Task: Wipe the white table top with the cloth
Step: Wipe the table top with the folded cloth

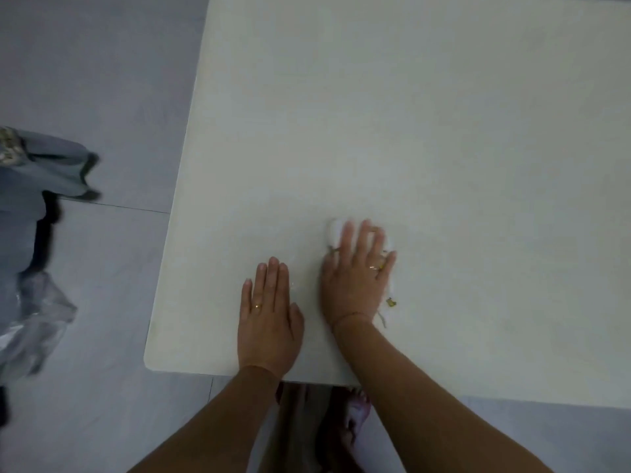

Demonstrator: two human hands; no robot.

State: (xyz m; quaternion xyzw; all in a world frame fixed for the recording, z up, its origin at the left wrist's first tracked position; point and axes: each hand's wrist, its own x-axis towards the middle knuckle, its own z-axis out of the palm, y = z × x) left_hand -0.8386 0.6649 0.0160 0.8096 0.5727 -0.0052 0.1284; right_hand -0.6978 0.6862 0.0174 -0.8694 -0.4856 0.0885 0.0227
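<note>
Pressing hand (head view): right hand (pixel 358 273), lower centre of frame, palm down on the cloth (pixel 333 230); fingers straight, slightly spread, not curled round it; blurred.
Cloth: white, bunched under the right palm on the table top (pixel 426 131); shows past the fingertips and along the hand's right edge; yellow-green fleck (pixel 391 302) at its lower right, can't tell if trim or dirt.
Left hand (pixel 269 319): just beside the right hand, on its left; flat on bare table, fingers straight and together, thumb out; holds nothing, apart from the cloth.
Rings: left ring (pixel 256 306), right ring (pixel 375 267), one per hand.
Table top: white, fills centre and right of frame; rounded corner at lower left; both hands near its bottom edge.
Floor (pixel 102 80): grey tiles, left side of frame.
Left edge of frame: grey-blue fabric (pixel 44 165) above, clear plastic bag (pixel 34 319) below; both blurred.
</note>
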